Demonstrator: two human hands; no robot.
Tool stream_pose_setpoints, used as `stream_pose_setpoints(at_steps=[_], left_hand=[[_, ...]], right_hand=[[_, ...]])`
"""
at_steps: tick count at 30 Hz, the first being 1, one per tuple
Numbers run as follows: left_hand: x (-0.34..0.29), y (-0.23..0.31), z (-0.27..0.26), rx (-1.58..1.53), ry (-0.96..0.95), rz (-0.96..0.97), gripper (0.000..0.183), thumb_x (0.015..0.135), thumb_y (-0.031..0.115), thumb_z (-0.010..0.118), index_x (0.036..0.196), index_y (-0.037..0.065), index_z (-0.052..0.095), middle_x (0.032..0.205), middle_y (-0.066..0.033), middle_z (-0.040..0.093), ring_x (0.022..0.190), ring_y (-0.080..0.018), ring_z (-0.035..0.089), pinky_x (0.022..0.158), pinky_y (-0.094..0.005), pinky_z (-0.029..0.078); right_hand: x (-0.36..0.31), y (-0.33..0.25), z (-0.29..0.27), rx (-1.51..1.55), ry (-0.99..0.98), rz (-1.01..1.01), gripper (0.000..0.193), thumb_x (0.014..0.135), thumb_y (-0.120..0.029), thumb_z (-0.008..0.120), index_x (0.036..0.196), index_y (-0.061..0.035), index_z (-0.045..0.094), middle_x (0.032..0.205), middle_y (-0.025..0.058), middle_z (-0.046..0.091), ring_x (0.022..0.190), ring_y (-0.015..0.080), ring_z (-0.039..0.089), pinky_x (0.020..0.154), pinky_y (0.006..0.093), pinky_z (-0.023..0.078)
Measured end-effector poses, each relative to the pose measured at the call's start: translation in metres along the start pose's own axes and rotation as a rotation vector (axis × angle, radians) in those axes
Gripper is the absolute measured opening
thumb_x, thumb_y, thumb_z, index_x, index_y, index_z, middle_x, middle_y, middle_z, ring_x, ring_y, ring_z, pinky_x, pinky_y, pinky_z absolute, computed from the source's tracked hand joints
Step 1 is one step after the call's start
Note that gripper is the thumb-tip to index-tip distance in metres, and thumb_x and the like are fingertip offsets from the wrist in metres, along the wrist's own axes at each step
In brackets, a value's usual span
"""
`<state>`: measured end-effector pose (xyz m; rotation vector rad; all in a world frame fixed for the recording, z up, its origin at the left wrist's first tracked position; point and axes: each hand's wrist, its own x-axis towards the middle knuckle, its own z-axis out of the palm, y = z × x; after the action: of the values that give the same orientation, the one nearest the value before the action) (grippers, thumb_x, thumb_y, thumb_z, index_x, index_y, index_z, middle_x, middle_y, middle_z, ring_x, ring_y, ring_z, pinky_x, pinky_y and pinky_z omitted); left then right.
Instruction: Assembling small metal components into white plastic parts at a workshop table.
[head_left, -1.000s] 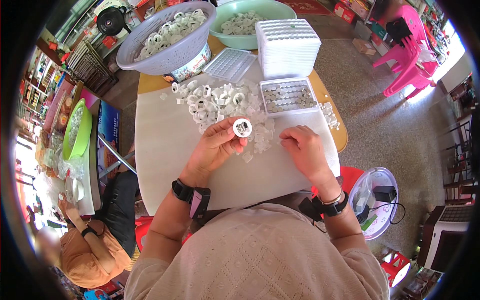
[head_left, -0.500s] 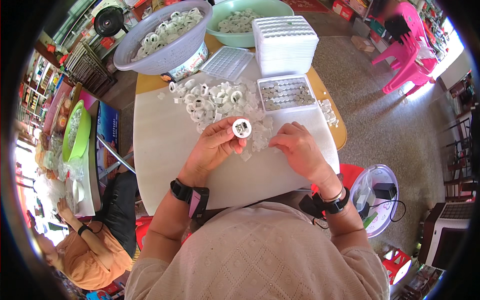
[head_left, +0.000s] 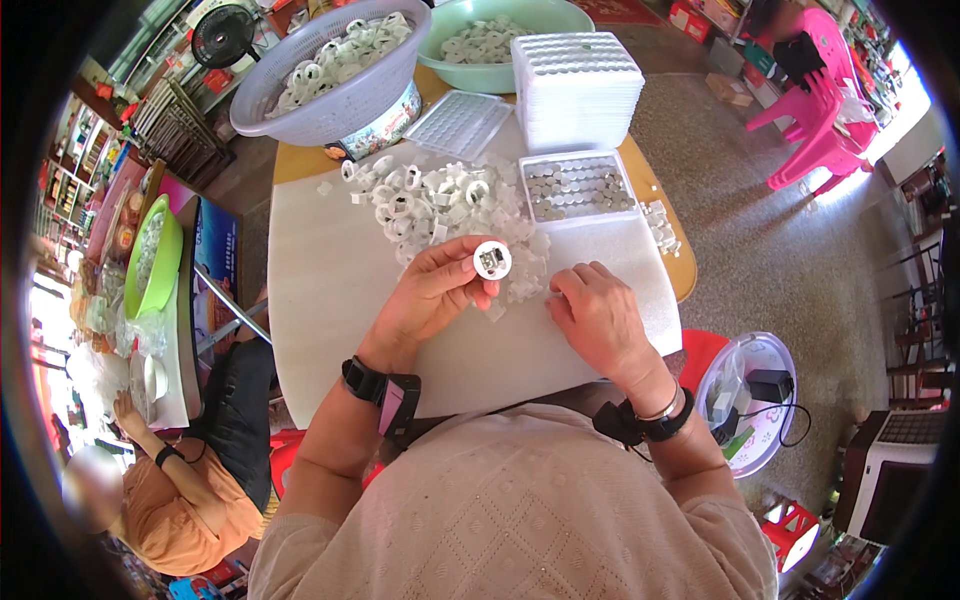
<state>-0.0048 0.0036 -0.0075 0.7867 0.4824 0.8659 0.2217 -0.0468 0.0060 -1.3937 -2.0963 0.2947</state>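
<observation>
My left hand (head_left: 432, 290) pinches a small round white plastic housing (head_left: 491, 261), its open face up with metal and dark parts inside. Near it, my right hand (head_left: 602, 318) rests low over the table with fingers curled together; whatever the fingertips may hold is hidden. Beyond my hands lies a pile of white ring-shaped housings (head_left: 440, 200), and small translucent pieces (head_left: 525, 275) spread between the two hands. A white tray (head_left: 583, 219) behind my right hand has several round silvery discs (head_left: 560, 195) in it.
Stacked white trays (head_left: 577, 95) stand at the back right, beside a clear tray (head_left: 458, 125). A lilac basket (head_left: 300, 125) and green basin (head_left: 505, 78) hold more white parts. Small white pieces (head_left: 660, 228) lie along the right edge. Another person (head_left: 190, 500) sits at the left.
My right hand has shifted slightly right, away from the translucent pieces, its fingers curling further in. The left hand holds the housing nearly still. The whole view has moved a little.
</observation>
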Motion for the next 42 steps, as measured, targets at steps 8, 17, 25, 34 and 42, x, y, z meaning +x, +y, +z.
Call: stream_pose_setpoints(at_steps=[8,17,25,34,42], left_hand=[[0.001,0.0,0.003,0.077,-0.005,-0.019,0.037,0.092,0.015,0.059,0.124,-0.004,0.054,0.097,-0.0093,0.064,0.082,-0.0157,0.063,0.066,-0.0276,0.054],[0.001,0.002,0.01,0.218,-0.024,-0.065,0.035,0.094,0.02,0.059,0.122,0.0,0.057,0.095,-0.0059,0.065,0.083,-0.0139,0.062,0.07,-0.0278,0.053],[0.001,0.0,0.008,0.217,-0.022,-0.046,0.034,0.094,0.019,0.059,0.122,0.0,0.058,0.097,-0.0063,0.065,0.084,-0.0143,0.062,0.07,-0.0283,0.053],[0.002,0.0,0.012,0.406,0.006,-0.025,0.031,0.094,0.02,0.058,0.119,0.001,0.061,0.093,-0.0068,0.065,0.079,-0.0143,0.063,0.069,-0.0281,0.053],[0.001,-0.002,0.015,0.477,0.162,0.085,0.024,0.093,0.015,0.06,0.113,0.001,0.061,0.085,-0.005,0.062,0.069,-0.0119,0.06,0.058,-0.0258,0.05]], right_hand=[[0.008,-0.012,-0.017,0.441,0.14,0.174,0.012,0.075,0.001,0.067,0.086,-0.0022,0.064,0.082,0.0114,0.063,0.072,0.028,0.062,0.061,0.0349,0.05],[0.016,-0.029,0.0,0.477,0.255,-0.05,0.016,0.076,0.004,0.066,0.09,-0.0037,0.064,0.086,0.0103,0.063,0.077,0.0282,0.062,0.063,0.0349,0.051],[0.017,-0.029,0.002,0.407,0.289,-0.087,0.017,0.075,0.005,0.066,0.091,-0.0026,0.063,0.086,0.0106,0.063,0.078,0.0295,0.061,0.065,0.0363,0.051],[0.02,-0.02,0.006,0.687,0.109,0.273,0.016,0.083,-0.003,0.065,0.098,-0.0002,0.06,0.081,0.0072,0.061,0.07,0.0144,0.059,0.062,0.0271,0.048],[0.018,-0.012,0.017,1.004,0.112,0.398,0.02,0.084,-0.008,0.068,0.1,0.0011,0.06,0.078,0.0028,0.063,0.07,0.0068,0.056,0.062,0.0236,0.047]])
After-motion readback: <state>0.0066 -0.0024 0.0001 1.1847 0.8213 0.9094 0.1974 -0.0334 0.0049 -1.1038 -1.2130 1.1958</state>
